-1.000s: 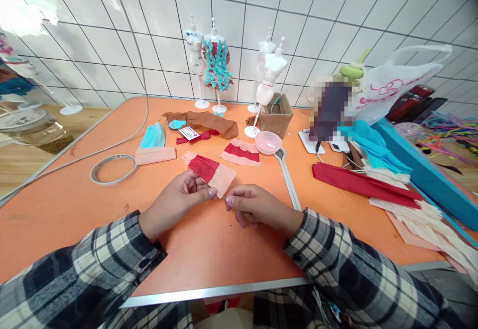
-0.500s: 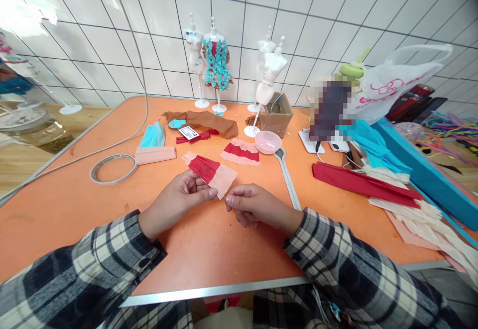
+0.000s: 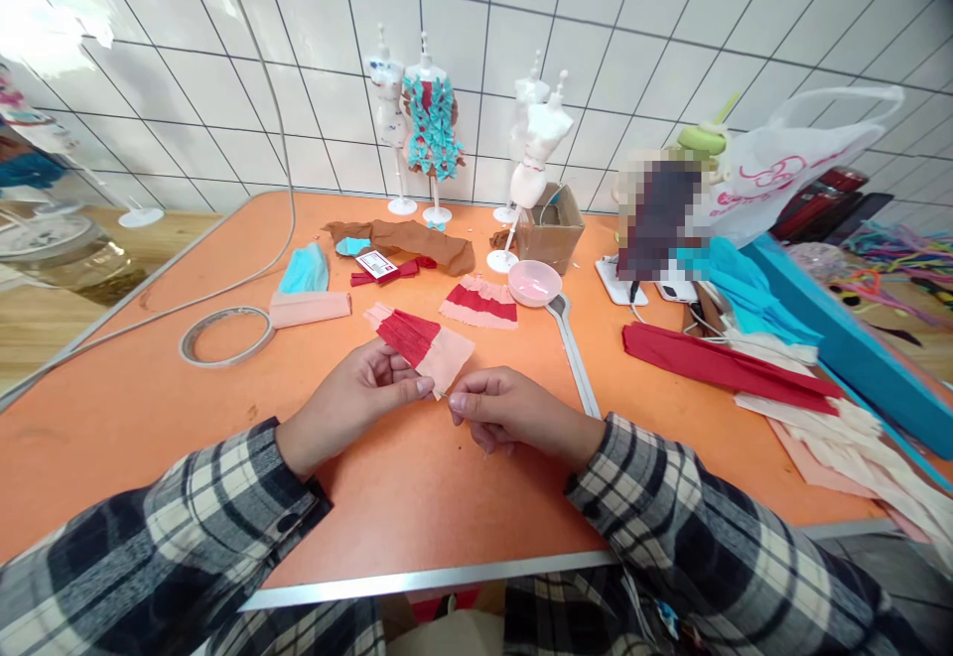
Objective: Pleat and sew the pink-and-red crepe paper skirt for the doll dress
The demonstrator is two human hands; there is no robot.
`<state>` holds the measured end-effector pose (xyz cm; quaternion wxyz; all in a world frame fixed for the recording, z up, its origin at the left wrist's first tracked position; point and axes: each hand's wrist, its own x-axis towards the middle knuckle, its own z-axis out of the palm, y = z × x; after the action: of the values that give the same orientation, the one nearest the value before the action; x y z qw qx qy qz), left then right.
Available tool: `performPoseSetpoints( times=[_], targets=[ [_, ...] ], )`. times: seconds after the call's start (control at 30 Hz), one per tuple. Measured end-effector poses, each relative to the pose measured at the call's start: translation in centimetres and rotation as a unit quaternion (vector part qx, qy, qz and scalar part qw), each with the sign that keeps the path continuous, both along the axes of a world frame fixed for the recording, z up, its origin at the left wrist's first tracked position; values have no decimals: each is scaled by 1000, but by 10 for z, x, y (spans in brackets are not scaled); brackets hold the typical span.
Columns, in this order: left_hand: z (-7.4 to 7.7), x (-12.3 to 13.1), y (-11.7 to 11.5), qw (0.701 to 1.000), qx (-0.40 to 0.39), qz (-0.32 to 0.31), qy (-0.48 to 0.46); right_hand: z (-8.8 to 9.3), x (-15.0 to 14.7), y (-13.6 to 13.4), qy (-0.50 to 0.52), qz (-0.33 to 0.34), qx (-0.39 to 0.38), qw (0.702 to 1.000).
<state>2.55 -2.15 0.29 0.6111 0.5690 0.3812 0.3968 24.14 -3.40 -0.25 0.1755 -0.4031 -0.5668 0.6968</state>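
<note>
Crepe-paper piece [image 3: 421,343], pleated red middle, pink ends, in left hand [image 3: 349,400].

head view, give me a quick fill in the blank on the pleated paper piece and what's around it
1. The left hand pinches a pleated paper piece that is red and ____.
2. The tape ring lies on the ____ table.
3. The pink bowl sits in front of a cardboard ____.

Missing words: pink; orange; box

Both arms wear long plaid flannel sleeves, left sleeve [image 3: 171,527] and right sleeve [image 3: 715,537], checked in black, grey and cream with buttoned cuffs at the wrists. The left hand [image 3: 349,403] and right hand [image 3: 513,410] are bare, ungloved.
</note>
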Motion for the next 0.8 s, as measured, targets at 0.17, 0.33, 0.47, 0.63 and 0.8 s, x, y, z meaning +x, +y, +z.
performPoseSetpoints(
  times=[0.17, 0.33, 0.47, 0.63, 0.8],
  targets=[
    [0, -1, 0, 1000, -9, -3, 5, -1, 0, 0, 0, 9, 5, 1000],
    [-1, -4, 0, 1000, 4, 12, 7, 0, 1, 0, -9, 19, 10, 1000],
    [-2, -5, 1, 1000, 13, 25, 8, 1, 0, 0, -16, 6, 16, 1000],
    [0, -3, 0, 1000, 10, 19, 17, -2, 0, 1, -6, -8, 20, 1000],
    [3, -1, -1, 1000, 15, 13, 19, -1, 0, 1, 2, -19, 12, 1000]
  ],
)
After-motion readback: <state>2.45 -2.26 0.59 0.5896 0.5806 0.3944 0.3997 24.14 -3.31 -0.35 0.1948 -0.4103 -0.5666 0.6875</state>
